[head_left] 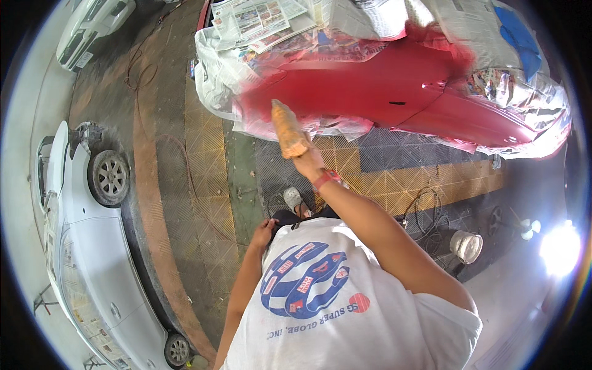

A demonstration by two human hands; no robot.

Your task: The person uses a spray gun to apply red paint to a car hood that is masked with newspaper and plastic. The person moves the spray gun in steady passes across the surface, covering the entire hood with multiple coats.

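Note:
My right hand (310, 161) is stretched forward, closed round the lower end of a tapering orange-tan object (288, 131). It looks like a bunched cloth, but its exact kind does not show. Its narrow tip points at the end of a glossy red car panel (351, 86); whether they touch I cannot tell. Newspaper (259, 24) and thin plastic sheeting (216, 80) surround the red paint. By my left hip, my left hand (264, 230) rests against my black shorts (287, 217), fingers curled. What it grips, if anything, is hidden.
To the left stands a pale car (102, 265) with paper over its windows; another white vehicle (92, 31) is behind it. A hose (185, 160) snakes across the floor. On the right are a white bucket (465, 246), coiled hose (428, 216) and a bright lamp (560, 248).

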